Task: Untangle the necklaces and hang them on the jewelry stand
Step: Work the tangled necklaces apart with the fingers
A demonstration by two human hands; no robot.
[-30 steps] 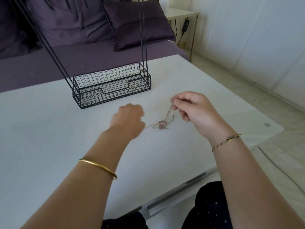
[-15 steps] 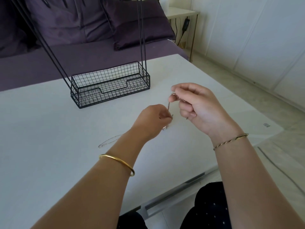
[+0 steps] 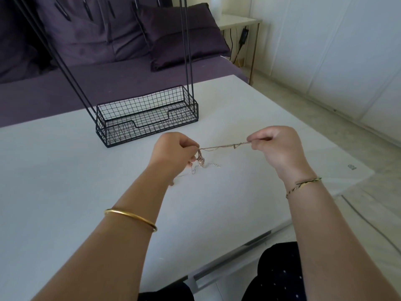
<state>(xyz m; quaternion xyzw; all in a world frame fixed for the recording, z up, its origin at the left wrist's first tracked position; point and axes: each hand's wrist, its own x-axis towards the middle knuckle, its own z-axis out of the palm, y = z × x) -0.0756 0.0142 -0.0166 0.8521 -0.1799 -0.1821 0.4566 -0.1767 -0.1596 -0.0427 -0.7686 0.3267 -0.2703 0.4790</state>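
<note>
- The tangled necklaces (image 3: 218, 147) stretch taut in mid-air between two hands, just above the white counter (image 3: 65, 181). A knotted clump and loose chain ends trail from under the left hand onto the surface.
- The left hand (image 3: 174, 152) pinches the strands at the knot. The right hand (image 3: 276, 146), fingers curled, pinches the other end, apparently drawing the chains apart to expose the snarl.
- The jewelry stand (image 3: 115, 129), a black wire basket with tall rods, stands just beyond the hands; its top is out of frame.
- A purple sofa (image 3: 86, 88) lies behind the counter.
</note>
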